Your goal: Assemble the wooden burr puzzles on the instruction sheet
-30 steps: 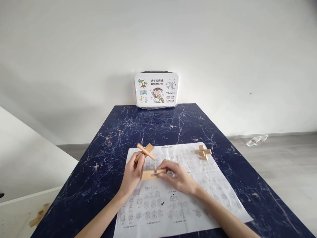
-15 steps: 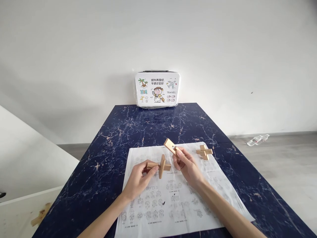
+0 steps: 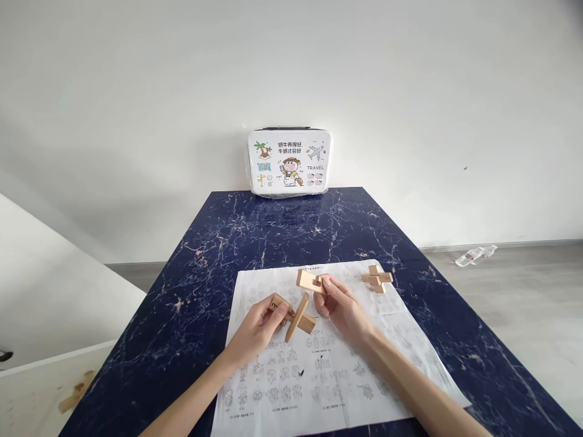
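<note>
Between the thumb and fingers of my left hand (image 3: 259, 321) is a pair of crossed wooden puzzle pieces (image 3: 297, 318), one flat bar passing through another. A dark mark shows on the end near my thumb. My right hand (image 3: 342, 306) pinches a notched wooden puzzle piece (image 3: 308, 281) by its right end; the cut-out lies close to my fingertips. The two held parts are near each other but apart, above a printed instruction sheet (image 3: 337, 388). To the right, an interlocked wooden puzzle cross (image 3: 376, 278) lies on the sheet's upper right corner.
The sheet lies on a dark blue marble-patterned table (image 3: 291, 233). A white cartoon-printed case (image 3: 290, 162) in clear plastic stands at the far edge against the wall. Wooden pieces (image 3: 75, 396) lie in a white container at lower left. A clear plastic object (image 3: 475, 255) is on the floor.
My right hand has lowered the notched piece and turned it flatter, closer to the crossed pieces. My left hand has tilted the crossed pieces, their right end now pointing downward.
</note>
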A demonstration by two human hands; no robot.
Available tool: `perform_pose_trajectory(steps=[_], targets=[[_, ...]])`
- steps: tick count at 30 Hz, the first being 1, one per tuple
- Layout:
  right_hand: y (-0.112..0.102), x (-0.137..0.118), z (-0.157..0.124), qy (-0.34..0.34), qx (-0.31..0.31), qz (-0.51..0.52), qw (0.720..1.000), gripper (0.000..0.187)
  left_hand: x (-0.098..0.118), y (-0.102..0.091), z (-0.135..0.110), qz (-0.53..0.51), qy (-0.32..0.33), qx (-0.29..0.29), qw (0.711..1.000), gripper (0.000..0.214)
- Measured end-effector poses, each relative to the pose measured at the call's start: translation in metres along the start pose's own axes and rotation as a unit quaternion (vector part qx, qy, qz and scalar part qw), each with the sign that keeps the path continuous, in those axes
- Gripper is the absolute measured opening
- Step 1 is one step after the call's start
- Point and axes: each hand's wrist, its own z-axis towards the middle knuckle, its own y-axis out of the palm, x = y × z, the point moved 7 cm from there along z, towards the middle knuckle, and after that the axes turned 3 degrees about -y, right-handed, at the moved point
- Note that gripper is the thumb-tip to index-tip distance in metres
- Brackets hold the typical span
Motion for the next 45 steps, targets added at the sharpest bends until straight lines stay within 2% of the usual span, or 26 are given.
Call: perform_pose_trajectory(steps=[8,20,27,37,45], targets=[[0.004,0.011,-0.003,0.039,-0.051,0.035,0.997,0.036,0.000,0.001,-0.001,0.024,0.005,-0.007,1.000,0.044],[0.010,0.013,-0.005,0.064,-0.103,0.057,0.991,0.037,0.002,0.002,-0.001,0.002,0.015,-0.022,1.000,0.044],[0.003,0.008,-0.003,0.030,-0.056,0.084,0.994,0.029,0.002,0.003,0.000,-0.030,0.016,-0.032,0.999,0.046],[0.005,0.012,-0.003,0.076,-0.055,0.104,0.990,0.021,0.003,-0.003,0.002,-0.048,0.011,0.009,0.999,0.050],[0.004,0.013,-0.003,0.087,-0.051,0.060,0.993,0.036,0.007,0.001,0.001,-0.034,0.032,-0.009,0.999,0.047]])
